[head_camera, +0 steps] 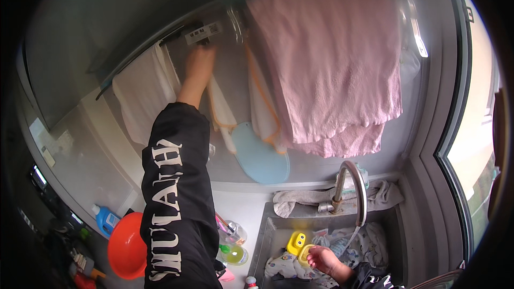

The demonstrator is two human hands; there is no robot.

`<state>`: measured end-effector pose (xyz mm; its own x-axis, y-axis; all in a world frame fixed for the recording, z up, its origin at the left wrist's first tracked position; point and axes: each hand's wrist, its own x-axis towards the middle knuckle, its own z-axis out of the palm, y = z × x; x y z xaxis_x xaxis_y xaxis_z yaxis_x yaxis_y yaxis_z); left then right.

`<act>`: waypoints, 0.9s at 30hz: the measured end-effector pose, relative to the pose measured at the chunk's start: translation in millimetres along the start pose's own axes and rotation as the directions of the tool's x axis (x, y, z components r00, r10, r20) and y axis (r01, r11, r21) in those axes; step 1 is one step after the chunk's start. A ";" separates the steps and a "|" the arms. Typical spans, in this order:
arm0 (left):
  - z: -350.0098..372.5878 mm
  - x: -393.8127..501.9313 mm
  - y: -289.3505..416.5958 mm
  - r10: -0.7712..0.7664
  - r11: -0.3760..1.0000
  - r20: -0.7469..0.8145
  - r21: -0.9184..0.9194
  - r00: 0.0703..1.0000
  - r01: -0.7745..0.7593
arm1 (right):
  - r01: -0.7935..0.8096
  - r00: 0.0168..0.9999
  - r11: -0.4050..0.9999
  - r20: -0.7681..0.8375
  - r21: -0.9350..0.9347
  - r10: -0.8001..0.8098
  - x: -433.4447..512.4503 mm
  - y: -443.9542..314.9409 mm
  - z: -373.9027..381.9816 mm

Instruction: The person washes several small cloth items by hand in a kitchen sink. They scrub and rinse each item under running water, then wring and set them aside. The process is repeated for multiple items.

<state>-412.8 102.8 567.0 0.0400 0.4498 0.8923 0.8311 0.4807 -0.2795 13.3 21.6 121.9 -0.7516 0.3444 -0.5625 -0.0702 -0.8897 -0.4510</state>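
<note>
My left hand point(200, 61) is raised to the grey wall, its blurred fingers just below a small dark fitting under a white label point(202, 33) with printing. Whether it grips anything there is hidden. Low over the metal sink point(277, 226), my right hand point(324, 261) has its fingers curled at the edge of a yellow soap box base point(305, 253); its grip cannot be made out. The box's yellow lid point(296, 243), with two eyes, sits beside it. Patterned white cloth point(283, 265) lies in the sink, and a thin stream runs from the curved tap point(350, 176).
A pink towel point(337, 68), a white towel point(146, 84) and an orange-edged cloth point(263, 106) hang along the wall, near a light-blue oval mat point(257, 156). Left of the sink stand an orange basin point(125, 245), a blue bottle point(105, 218) and a green liquid bottle point(235, 255).
</note>
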 end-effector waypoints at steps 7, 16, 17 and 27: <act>-7.8 -57.2 46.6 0.190 0.954 -0.200 -0.194 0.961 -0.229 | 0.038 0.999 0.985 0.022 -0.171 -0.034 -23.0 -2.9 3.2; -96.4 -290.9 228.2 0.729 0.682 0.683 -0.723 -0.031 0.107 | 0.225 0.968 0.610 0.245 -0.759 -0.052 -35.2 5.0 -24.1; -100.9 -312.4 242.5 0.796 0.602 0.577 -0.787 -0.182 0.134 | 0.247 0.949 0.693 0.313 -0.677 -0.032 -43.6 3.3 -32.5; -121.5 -490.2 296.7 0.653 0.688 0.755 -0.562 -0.055 0.459 | -0.186 0.919 -0.254 -0.076 -0.949 -0.388 -58.8 25.2 -90.7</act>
<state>-118.4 -66.5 89.8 0.1216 0.8578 -0.4994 0.9018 0.1147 0.4166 115.2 6.1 80.8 -0.6132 0.6841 -0.3948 0.7801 0.4463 -0.4384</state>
